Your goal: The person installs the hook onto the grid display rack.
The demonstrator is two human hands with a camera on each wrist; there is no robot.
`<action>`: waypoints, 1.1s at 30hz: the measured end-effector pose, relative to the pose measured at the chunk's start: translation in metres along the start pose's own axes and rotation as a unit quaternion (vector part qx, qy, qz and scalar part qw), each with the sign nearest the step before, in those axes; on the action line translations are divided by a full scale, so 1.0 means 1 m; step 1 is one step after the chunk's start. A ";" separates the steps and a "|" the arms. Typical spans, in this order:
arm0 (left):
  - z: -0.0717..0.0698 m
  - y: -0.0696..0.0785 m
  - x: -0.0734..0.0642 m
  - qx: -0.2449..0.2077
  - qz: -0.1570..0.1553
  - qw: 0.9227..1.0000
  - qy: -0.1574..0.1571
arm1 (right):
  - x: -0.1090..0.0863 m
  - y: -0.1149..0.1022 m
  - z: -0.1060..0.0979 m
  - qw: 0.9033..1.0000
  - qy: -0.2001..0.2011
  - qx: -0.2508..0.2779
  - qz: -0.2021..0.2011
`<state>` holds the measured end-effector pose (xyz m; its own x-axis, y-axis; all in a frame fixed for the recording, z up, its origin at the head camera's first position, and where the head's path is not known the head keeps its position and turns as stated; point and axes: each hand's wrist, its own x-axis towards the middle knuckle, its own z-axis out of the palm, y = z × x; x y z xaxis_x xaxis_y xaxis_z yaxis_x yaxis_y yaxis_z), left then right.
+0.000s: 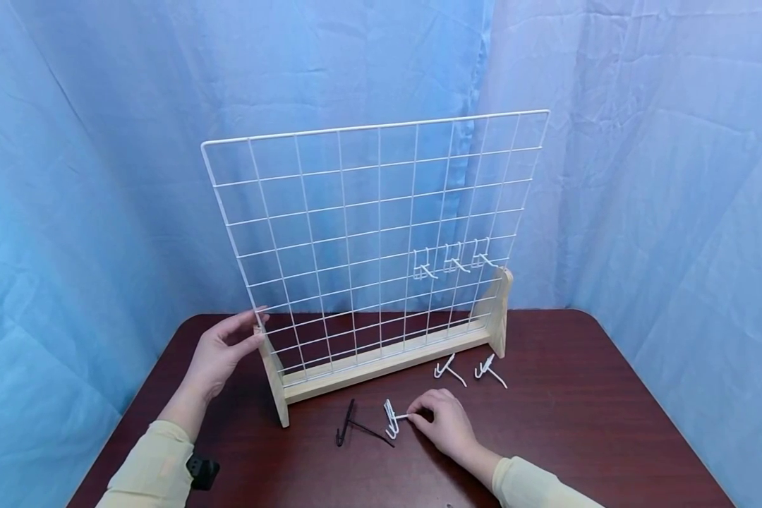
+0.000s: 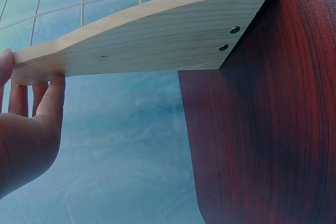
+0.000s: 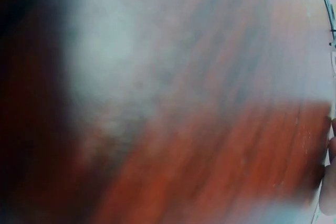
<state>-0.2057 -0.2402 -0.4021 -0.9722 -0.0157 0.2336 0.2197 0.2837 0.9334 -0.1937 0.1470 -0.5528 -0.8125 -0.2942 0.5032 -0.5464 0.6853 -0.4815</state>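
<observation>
A white wire grid (image 1: pixel 379 233) stands upright in a wooden base (image 1: pixel 387 361). My left hand (image 1: pixel 219 356) grips the top end of the left wooden side panel (image 2: pixel 142 40), thumb on one side and fingers on the other. Down on the table, my right hand (image 1: pixel 443 421) pinches the prong of a white wire hook (image 1: pixel 390 421) between thumb and fingertips. To its left lies a black wire hook (image 1: pixel 349 422). Three white hooks (image 1: pixel 457 264) hang side by side on the grid's right part. In the right wrist view, only blurred fingertips (image 3: pixel 329 182) show at the edge.
Two more white hooks, one left (image 1: pixel 447 370) and one right (image 1: pixel 490 370), lie on the dark red-brown table (image 1: pixel 578 409) before the base's right end. Light blue curtains (image 1: pixel 133 141) hang behind and on both sides. A black watch-like band (image 1: pixel 202 471) is on the left wrist.
</observation>
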 end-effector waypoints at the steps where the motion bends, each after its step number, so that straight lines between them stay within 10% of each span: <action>1: 0.000 0.000 0.000 -0.001 0.001 1.000 0.001 | 0.000 0.000 0.000 1.000 0.003 0.003 0.001; 33: 0.000 0.001 0.000 0.010 -0.007 1.000 0.001 | 0.029 0.003 -0.029 0.992 0.089 0.063 -0.060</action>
<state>-0.2052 -0.2402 -0.4010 -0.9750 -0.0225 0.2213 0.2044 0.3018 0.9312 -0.2127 0.1597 -0.5191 -0.6979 -0.2390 0.6751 -0.6668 0.5610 -0.4906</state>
